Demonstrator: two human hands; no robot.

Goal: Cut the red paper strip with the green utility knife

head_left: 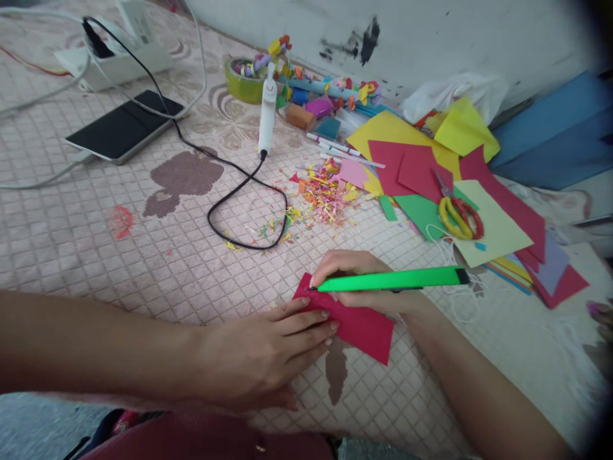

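Lying flat, red paper (a long rectangle) sat under stretched-out left hand, right hand gripped green tool.

A maroon garment, top or trousers unclear, carries a small gold-toned fleck. The left forearm and right forearm are bare; the left hand has slim fingers with rounded fingernails.

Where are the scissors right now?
In the head view, the scissors with yellow and red handles lie right of centre, on the loose coloured paper sheets, beyond the right hand and beside some white string.
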